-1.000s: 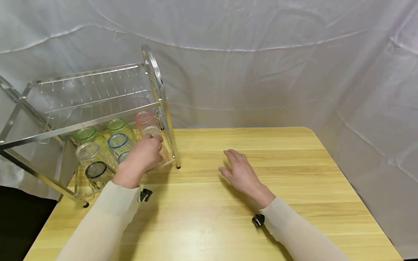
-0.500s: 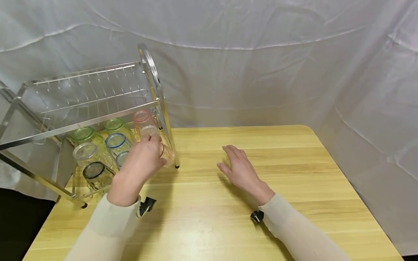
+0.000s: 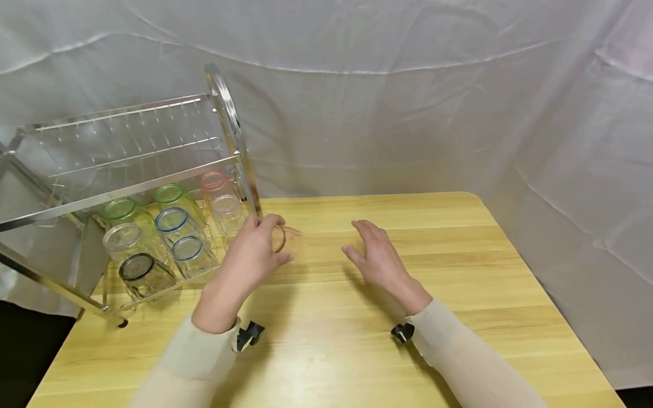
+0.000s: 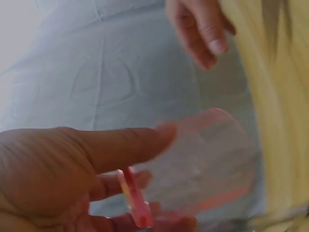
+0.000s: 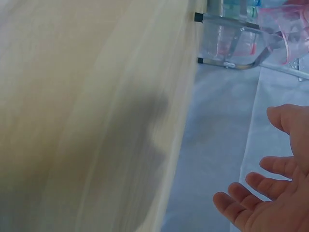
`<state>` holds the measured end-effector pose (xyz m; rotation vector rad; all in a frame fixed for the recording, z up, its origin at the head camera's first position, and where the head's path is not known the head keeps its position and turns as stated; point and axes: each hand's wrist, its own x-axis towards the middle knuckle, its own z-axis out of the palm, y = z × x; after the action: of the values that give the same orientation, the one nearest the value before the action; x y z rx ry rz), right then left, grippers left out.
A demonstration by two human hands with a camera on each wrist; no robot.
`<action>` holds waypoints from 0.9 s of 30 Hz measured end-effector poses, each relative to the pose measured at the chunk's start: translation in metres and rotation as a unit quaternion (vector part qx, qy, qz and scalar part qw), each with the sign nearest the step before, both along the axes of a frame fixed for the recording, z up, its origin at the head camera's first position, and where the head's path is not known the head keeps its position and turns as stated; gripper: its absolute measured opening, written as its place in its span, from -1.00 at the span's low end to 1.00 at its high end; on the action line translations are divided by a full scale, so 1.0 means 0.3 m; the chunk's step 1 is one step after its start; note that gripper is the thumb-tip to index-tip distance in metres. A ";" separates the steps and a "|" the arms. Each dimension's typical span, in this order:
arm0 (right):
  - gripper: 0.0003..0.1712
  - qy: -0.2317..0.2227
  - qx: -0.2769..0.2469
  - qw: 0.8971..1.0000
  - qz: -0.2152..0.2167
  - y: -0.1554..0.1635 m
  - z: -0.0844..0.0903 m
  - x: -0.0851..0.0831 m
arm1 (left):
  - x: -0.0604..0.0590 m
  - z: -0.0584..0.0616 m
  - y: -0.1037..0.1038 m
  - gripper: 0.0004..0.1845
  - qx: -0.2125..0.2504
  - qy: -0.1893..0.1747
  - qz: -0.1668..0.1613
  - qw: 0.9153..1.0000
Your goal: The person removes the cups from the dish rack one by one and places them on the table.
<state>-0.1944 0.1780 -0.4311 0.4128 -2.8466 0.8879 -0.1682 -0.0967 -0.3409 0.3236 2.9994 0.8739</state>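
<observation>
**A clear glass comes off the rack, held on its side**

Our left hand (image 3: 252,249) grips a pink-rimmed glass (image 3: 287,238) just beside the right end post of the steel rack (image 3: 227,122), the glass tipped sideways above the bench (image 3: 459,294). In the left wrist view the thumb lies along the wall of the glass while the fingers (image 4: 140,212) curl under its rim. Our right hand (image 3: 380,260) hovers low over the bench with its fingers relaxed and spread, holding nothing, well apart from the glass.

To carry this step well, we judge that the grip wants to stay round the body of the glass, not on the rim alone, since a smooth clear wall slips easily. We would keep it clear of the rack's post, then turn it upright before it meets the wood, and lower it gently. Seven more glasses, among them a blue-rimmed glass (image 3: 172,220) and a black-rimmed glass (image 3: 136,266), stand mouth-down on the rack's lower tier.
</observation>
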 end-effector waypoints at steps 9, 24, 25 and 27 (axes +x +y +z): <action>-0.22 -0.036 -0.060 0.997 -0.016 0.022 0.013 -0.003 | -0.032 -0.124 0.085 -0.27 0.086 0.025 -0.009 0.996; -0.21 -0.164 -0.234 0.958 0.022 0.015 0.003 -0.009 | -0.093 -0.280 0.140 -0.30 0.243 -0.080 -0.022 0.966; -0.20 -0.174 -0.248 0.953 0.031 0.015 0.000 -0.010 | -0.095 -0.285 0.141 -0.31 0.255 -0.087 -0.025 0.963; -0.21 -0.196 -0.281 0.938 0.043 0.012 -0.004 -0.011 | -0.097 -0.297 0.145 -0.31 0.275 -0.101 -0.030 0.956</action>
<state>-0.1976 0.1816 -0.4323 0.3131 -2.7137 1.9156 -0.1973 -0.0533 -0.4301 0.2973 2.4963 1.6139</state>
